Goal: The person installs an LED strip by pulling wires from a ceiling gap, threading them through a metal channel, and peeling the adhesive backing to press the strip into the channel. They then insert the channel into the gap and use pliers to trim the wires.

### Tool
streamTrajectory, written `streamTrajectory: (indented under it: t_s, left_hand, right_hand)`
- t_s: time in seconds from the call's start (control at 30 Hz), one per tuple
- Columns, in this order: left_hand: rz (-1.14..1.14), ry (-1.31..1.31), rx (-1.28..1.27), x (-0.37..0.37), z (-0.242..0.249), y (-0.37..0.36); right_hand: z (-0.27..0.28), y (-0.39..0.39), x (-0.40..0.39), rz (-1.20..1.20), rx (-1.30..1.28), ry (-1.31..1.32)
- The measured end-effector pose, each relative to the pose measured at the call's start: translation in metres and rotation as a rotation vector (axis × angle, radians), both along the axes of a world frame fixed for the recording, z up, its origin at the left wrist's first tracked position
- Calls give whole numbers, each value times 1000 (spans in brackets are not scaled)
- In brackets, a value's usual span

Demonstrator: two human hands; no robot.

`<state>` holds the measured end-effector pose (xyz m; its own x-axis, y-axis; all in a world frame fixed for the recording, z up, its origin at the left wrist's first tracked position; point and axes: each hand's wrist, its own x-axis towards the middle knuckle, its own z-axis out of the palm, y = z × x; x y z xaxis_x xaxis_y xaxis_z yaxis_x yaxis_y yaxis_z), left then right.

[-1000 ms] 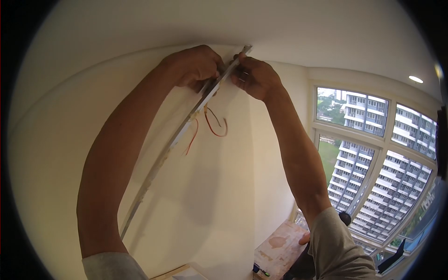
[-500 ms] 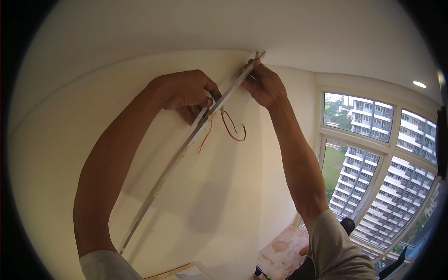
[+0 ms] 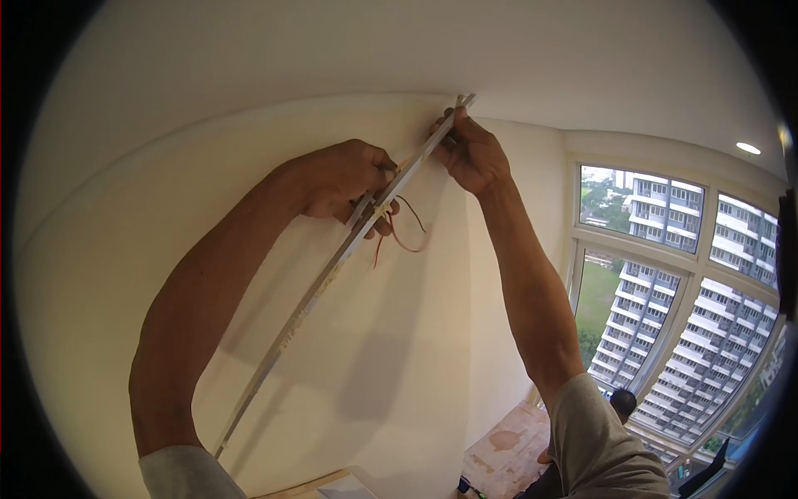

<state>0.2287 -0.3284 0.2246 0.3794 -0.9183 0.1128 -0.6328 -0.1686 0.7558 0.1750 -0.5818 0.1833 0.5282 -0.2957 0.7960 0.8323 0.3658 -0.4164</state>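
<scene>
A long, narrow metal channel [image 3: 287,334] slants up from the lower left to where wall and ceiling meet, with pale smears along its edge. My left hand [image 3: 347,180] is closed around its middle stretch, its fingertips showing on the far side beside the wires. Thin red and black wires [image 3: 406,246] dangle in loops there, their ends loose. Higher up, my right hand [image 3: 474,158] grips the channel near its top end, thumb on the near side. Part of the right fingers is hidden behind the channel.
The cream wall [image 3: 424,349] and white ceiling [image 3: 332,50] lie close to the hands. Tall windows [image 3: 640,283] are at right. Below are a wooden-edged panel [image 3: 332,486], a blotchy floor covering [image 3: 507,445] and another person's head [image 3: 623,402].
My left hand has shifted slightly right and down, its fingers now reaching past the channel to the wires. The wire loops have swung. My right hand keeps its hold.
</scene>
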Motion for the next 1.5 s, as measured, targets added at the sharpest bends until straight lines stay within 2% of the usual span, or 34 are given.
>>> streamTrajectory:
  t_s: [0.07, 0.17, 0.47, 0.67, 0.9, 1.07, 1.27, 1.37, 1.5]
  left_hand:
    - [43, -170, 27, -4, 5, 2]
    - [-1, -232, 36, 2, 10, 6]
    - [70, -193, -40, 0, -1, 8]
    - [54, -248, 85, -7, 4, 11]
    - [41, -288, 81, -5, 7, 8]
    - [153, -300, -71, -24, -11, 0]
    - [99, -295, -189, -17, -14, -9]
    - [123, -262, -144, -24, -11, -7]
    - [161, -258, -59, -23, -10, -7]
  right_hand:
    - [0, 3, -2, -40, 5, 7]
    - [1, 4, -3, -8, 32, 12]
    - [1, 3, 0, -10, 47, -8]
    - [1, 5, 0, -13, 77, -4]
    - [0, 14, -1, -27, 92, -16]
    - [0, 16, -1, -56, 63, -9]
    - [1, 15, -5, -20, 18, -10]
    - [4, 22, -10, -77, 67, 34]
    - [0, 12, -5, -33, 30, -7]
